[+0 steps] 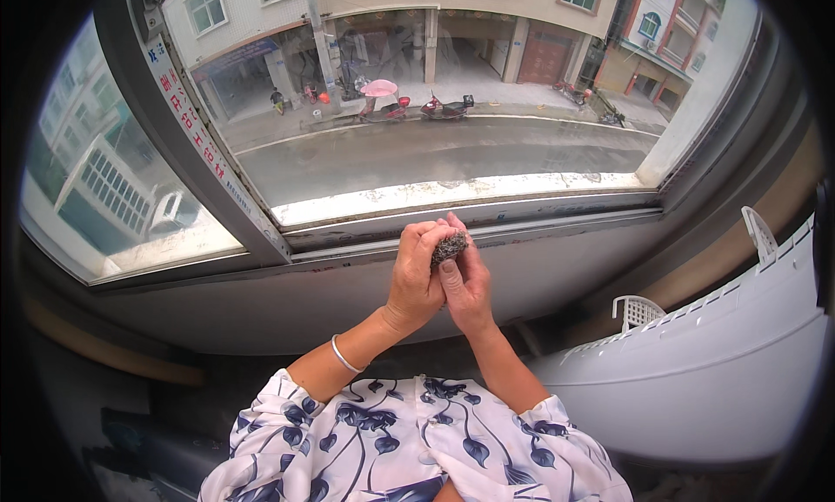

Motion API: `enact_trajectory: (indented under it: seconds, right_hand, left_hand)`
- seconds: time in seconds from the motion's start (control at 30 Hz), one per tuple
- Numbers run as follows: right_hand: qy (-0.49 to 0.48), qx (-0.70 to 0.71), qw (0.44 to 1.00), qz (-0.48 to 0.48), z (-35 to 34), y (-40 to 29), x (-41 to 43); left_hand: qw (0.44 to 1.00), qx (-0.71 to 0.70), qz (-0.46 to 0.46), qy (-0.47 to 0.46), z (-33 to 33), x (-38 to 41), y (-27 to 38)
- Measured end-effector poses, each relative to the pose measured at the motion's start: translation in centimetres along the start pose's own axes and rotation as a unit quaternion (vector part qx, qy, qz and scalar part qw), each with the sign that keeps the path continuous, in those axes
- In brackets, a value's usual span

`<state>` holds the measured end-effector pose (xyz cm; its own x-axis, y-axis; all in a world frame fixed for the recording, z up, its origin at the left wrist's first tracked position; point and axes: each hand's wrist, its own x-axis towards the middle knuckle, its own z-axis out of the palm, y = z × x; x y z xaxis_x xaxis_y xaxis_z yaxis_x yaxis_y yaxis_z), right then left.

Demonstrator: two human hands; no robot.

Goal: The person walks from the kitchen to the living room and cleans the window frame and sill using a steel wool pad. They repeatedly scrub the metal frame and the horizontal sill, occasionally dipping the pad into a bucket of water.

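A small dark grey, speckled wad (pixel 449 249), which looks like a steel wool scourer, is held between both hands in front of the window. My left hand (pixel 415 267) wraps it from the left with bent fingers. My right hand (pixel 468 283) presses against it from the right, its thumb on the near side. The hands touch each other. Just beyond them runs the window's lower metal track (pixel 554 226), and the sliding frame's upright (pixel 196 143) rises to the left.
A pale wall (pixel 561 260) lies below the window. At right stands a white plastic appliance or tub (pixel 691 384) with white slotted plastic holders (pixel 642 311) on its edge. Outside, beyond the ledge (pixel 456 189), are a wet street, parked scooters and a person near the buildings.
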<state>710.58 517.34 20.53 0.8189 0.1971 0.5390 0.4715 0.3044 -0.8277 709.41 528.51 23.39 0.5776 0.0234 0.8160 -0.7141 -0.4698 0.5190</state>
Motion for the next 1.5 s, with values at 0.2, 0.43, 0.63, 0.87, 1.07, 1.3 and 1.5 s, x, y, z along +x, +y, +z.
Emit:
enact_trajectory:
  seconds: [0.2,0.43,0.63,0.87,1.07,1.3,1.5]
  right_hand:
    - [0.079,-0.064,0.995,0.012,-6.1,-1.1,-0.9]
    - [0.231,-0.403,0.884,-0.05,-16.1,-2.3,3.2]
    - [0.322,-0.508,0.784,-0.151,-18.8,1.1,5.7]
    - [0.219,-0.56,0.779,-0.176,-16.1,1.6,6.8]
    - [0.294,-0.604,0.731,-0.116,-18.8,0.0,7.7]
    - [0.18,-0.599,0.771,-0.119,-5.2,1.5,7.4]
    - [0.291,-0.664,0.688,0.025,-18.0,-0.6,10.2]
  left_hand:
    - [0.988,-0.062,0.003,-0.139,2.5,2.0,-0.1]
    - [0.944,0.305,0.121,-0.046,-2.2,1.1,-5.8]
    - [0.922,0.361,0.13,-0.049,-0.4,1.3,-6.9]
    - [0.926,0.355,0.119,-0.051,-1.0,1.3,-7.1]
    - [0.933,0.343,0.097,-0.048,-0.2,1.7,-6.5]
    - [0.943,0.319,0.086,-0.047,-0.5,1.7,-6.9]
    - [0.952,0.291,0.075,-0.051,-1.1,2.0,-6.3]
